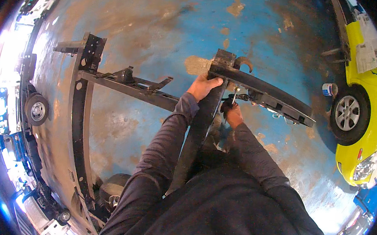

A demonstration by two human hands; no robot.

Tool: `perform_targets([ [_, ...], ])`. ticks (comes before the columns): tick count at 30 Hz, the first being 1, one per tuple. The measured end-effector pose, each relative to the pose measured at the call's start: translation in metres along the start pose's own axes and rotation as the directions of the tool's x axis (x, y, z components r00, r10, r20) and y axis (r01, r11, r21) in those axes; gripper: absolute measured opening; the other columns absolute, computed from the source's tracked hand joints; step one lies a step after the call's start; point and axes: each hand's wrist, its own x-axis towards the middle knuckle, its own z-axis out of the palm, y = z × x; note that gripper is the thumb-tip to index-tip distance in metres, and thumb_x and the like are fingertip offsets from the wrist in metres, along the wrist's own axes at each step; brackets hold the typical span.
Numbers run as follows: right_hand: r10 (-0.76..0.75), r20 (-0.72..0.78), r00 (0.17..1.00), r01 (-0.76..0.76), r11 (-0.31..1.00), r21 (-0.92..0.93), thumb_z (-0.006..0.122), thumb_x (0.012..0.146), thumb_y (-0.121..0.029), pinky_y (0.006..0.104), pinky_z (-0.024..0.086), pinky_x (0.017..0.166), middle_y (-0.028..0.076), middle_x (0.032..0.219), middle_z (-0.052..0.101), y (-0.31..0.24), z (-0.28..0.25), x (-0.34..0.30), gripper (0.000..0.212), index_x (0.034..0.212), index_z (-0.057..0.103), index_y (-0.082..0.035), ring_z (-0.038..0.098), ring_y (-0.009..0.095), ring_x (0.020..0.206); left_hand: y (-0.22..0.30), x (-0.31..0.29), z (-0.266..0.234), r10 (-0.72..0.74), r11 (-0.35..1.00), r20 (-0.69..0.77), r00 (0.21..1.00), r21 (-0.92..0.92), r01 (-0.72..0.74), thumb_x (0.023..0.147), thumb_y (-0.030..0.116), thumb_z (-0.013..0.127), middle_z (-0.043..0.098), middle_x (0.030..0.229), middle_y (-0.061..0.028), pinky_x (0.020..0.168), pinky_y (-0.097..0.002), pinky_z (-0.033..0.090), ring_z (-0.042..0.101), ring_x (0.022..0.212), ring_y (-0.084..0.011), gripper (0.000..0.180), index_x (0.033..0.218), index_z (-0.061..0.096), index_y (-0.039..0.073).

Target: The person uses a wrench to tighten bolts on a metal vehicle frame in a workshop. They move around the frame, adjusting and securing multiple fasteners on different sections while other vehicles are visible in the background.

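Observation:
A black vehicle chassis frame [198,131] runs from below my body to a black crossbar [264,90] at its end. My left hand [203,87] is wrapped round the rail close to that corner, thumb lying on top. My right hand [232,113] is closed beside the rail, under the crossbar, on a slim silver wrench-like tool [235,96] that stands up toward a bolt area. Shadow darkens the right fingers, and the tool's exact kind is unclear. A curved brown tow hook [244,63] sticks out beyond the crossbar.
A second rail [80,110] and a cross member [133,87] with brackets lie to the left. At the right stands a yellow car [357,42], a paint-type can [329,89] near its wheel [349,113]. Other vehicles line the left edge. The blue floor [160,19] is worn.

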Motion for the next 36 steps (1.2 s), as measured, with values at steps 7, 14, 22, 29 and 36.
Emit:
perform_targets([
  [7,-0.043,-0.228,0.973,0.035,0.999,-0.040,0.057,0.087,-0.013,0.0395,0.045,0.059,0.013,0.075,0.060,0.029,-0.011,0.022,0.011,0.091,0.059,-0.003,0.059,0.031,0.069,0.004,0.006,0.011,0.020,1.000,0.006,1.000,0.001,-0.020,0.086,0.019,0.067,0.065,0.100,-0.0016,0.081,-0.0296,0.047,0.058,0.089,-0.0118,0.032,0.112,0.064,0.001],
  [14,-0.051,-0.158,0.986,0.028,0.989,-0.142,0.057,0.088,-0.013,0.0361,0.047,0.065,0.012,0.086,0.066,-0.013,-0.002,0.028,0.012,0.090,0.064,-0.004,0.060,0.030,0.074,0.002,0.003,0.003,-0.053,0.998,-0.046,0.998,-0.043,0.051,0.085,0.021,0.068,0.066,0.092,-0.0015,0.072,-0.0284,0.050,0.060,0.078,-0.0115,0.032,0.111,0.063,0.001],
  [22,-0.186,0.213,0.959,0.265,0.854,-0.448,0.057,0.085,-0.014,0.0429,0.047,0.075,0.016,0.100,0.066,0.058,-0.042,0.059,0.029,0.112,0.062,-0.006,0.060,0.032,0.087,0.012,0.002,0.010,0.235,0.955,0.001,0.972,0.185,-0.231,0.084,0.013,0.071,0.064,0.108,-0.0024,0.092,-0.0335,0.046,0.056,0.100,-0.0147,0.042,0.123,0.057,0.005],
  [29,-0.120,0.099,0.988,0.121,0.993,-0.003,0.053,0.084,-0.009,0.0338,0.044,0.057,0.007,0.078,0.063,-0.021,-0.019,0.012,0.010,0.091,0.059,-0.004,0.058,0.019,0.068,0.024,-0.039,0.021,0.159,0.909,-0.226,0.961,0.413,-0.053,0.083,0.029,0.071,0.065,0.110,-0.0126,0.091,-0.0369,0.046,0.061,0.103,-0.0249,0.045,0.117,0.059,0.002],
  [36,0.057,0.065,0.996,-0.065,0.989,0.134,0.056,0.082,-0.015,0.0307,0.043,0.057,0.004,0.081,0.062,-0.031,-0.028,-0.013,0.015,0.095,0.059,-0.008,0.059,0.018,0.071,0.004,-0.151,0.072,0.588,0.553,-0.447,0.674,0.830,0.069,0.074,0.026,0.075,0.040,0.140,-0.0237,0.108,-0.0471,0.033,0.037,0.130,-0.0427,0.065,0.129,0.047,0.004],
])
